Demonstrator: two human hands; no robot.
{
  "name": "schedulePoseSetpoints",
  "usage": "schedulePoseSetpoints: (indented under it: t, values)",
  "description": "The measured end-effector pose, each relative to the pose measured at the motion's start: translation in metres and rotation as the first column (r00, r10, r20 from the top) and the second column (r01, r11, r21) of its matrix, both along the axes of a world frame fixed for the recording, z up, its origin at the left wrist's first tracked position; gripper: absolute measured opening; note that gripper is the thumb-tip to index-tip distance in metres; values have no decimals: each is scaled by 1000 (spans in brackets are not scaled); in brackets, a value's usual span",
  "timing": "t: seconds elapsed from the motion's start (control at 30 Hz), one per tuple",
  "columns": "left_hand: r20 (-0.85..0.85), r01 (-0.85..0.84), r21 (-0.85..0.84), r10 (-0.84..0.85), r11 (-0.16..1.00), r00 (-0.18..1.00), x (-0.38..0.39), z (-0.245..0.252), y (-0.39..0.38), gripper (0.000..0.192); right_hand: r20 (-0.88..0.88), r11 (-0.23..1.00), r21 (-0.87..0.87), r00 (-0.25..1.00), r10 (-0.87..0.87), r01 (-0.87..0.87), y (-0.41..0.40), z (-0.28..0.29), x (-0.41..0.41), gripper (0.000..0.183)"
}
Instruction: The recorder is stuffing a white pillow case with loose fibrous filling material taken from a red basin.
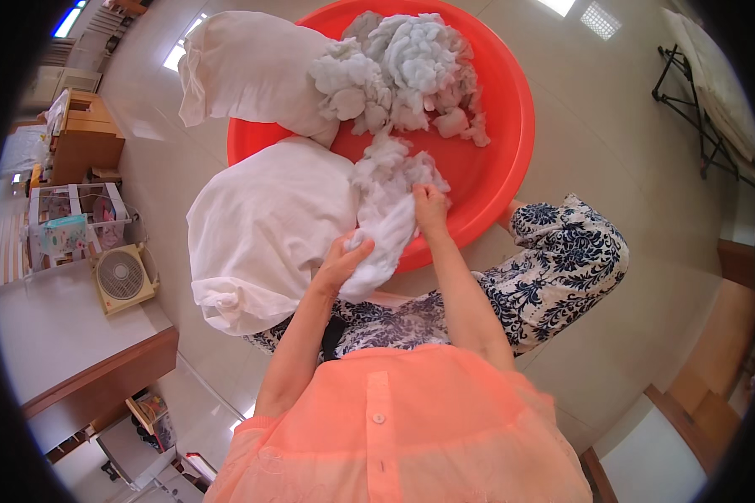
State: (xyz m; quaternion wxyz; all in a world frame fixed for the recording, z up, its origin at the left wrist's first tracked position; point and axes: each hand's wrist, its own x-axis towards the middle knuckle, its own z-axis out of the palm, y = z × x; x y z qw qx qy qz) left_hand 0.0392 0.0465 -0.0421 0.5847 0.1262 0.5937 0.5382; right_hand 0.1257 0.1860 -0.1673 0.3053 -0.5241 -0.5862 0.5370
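Between my hands stretches a long clump of white fibre stuffing [387, 236], its upper end over the red plastic tub [521, 119]. My left hand [345, 261] grips its lower left side, thumb on top. Higher up, my right hand [430, 204] pinches its right edge with curled fingers. A looser heap of greyish-white stuffing [415, 56] lies in the far part of the tub. A stuffed white cloth bag [270, 220] with a bunched corner rests at the left, close by my left hand. Beyond it, another stuffed white cloth case [258, 69] leans over the tub's rim.
At the left, a box fan [119, 273] stands by a white-topped table [82, 333], near a rack [78, 217] holding a tissue box. A folding frame with pale padding [711, 94] is at the upper right. My patterned trouser legs [553, 270] flank the tub's near side.
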Motion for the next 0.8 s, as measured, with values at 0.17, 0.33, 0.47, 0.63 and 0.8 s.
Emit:
schedulePoseSetpoints:
  t: [0.17, 0.33, 0.47, 0.63, 0.8]
  values:
    - [-16, -105, 2, 105, 994, 994, -12, -13, -7, 31, 3, 973, -232, 1000, 22, -21, 10, -10, 7, 28]
    - [139, -342, -11, 341, 939, 930, -17, -17, -1, 25, -476, 669, -701, 860, -183, -245, -12, 45, -7, 34]
    - [184, -448, 43, 433, 893, 882, -12, -14, 8, 22, -200, 793, -538, 957, 209, -286, -35, 34, -9, 33]
    - [5, -449, 18, 449, 893, 893, -12, -28, -1, 22, -28, 907, -243, 937, 349, -345, -45, 10, -9, 20]
    - [-297, -298, -161, 241, 941, 924, -9, -32, -10, 23, -269, 853, -252, 880, 391, -457, -53, 39, -11, 13]
